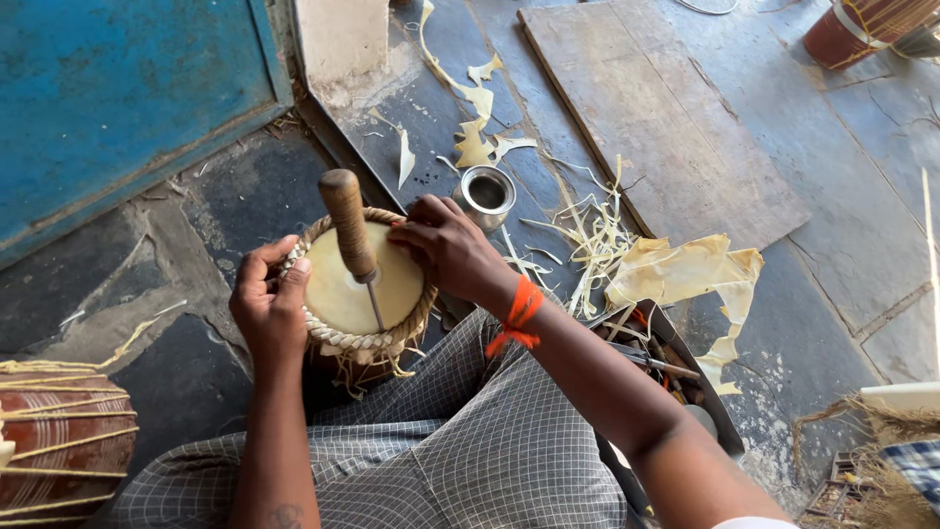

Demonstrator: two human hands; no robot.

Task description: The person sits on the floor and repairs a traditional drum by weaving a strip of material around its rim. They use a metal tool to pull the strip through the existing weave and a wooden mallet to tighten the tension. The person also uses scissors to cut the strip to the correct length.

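A small drum (345, 290) with a pale skin head and a braided straw-coloured rim stands upright between my knees. My left hand (266, 302) grips its left rim, fingers curled over the braid. My right hand (446, 245) presses on the far right rim, fingertips on the braid. An awl with a thick wooden handle (348, 221) and thin metal shaft (375, 302) stands tilted above the drumhead, its tip down at the near rim; neither hand clearly holds it. An orange thread (519, 315) is tied round my right wrist.
A small steel cup (487, 193) sits just beyond the drum. Hide strips and scraps (676, 269) litter the stone floor. A wooden board (666, 118) lies far right, a tool tray (676, 377) by my right knee, another laced drum (59, 441) at lower left, a blue door (117, 88) behind.
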